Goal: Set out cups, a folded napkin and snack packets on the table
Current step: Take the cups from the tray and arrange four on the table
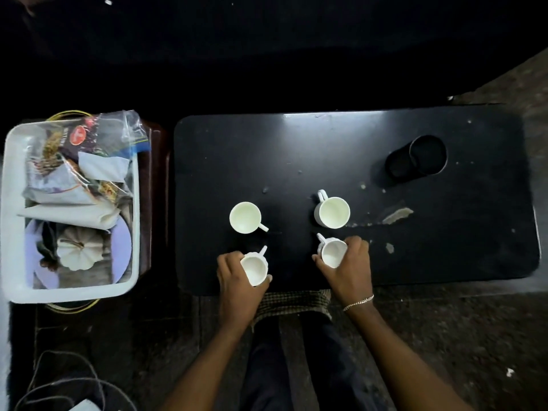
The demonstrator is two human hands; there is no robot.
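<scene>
Four white cups stand on the black table (415,247). Two lie farther from me: a left cup (245,217) with its handle pointing right, and a right cup (332,212) with its handle at the upper left. My left hand (237,280) wraps the near-left ribbed cup (254,267) close to the table's front edge. My right hand (353,262) wraps the near-right ribbed cup (332,252). A folded napkin (71,215) and snack packets (89,140) lie in the white tray (135,221) to the left of the table.
A black cylindrical holder (418,158) lies on its side at the table's far right. Chipped patches (396,216) mark the tabletop right of the cups. The tray also holds a white pumpkin-shaped lid (78,251) and a pale plate. Cables (59,381) lie on the floor at lower left.
</scene>
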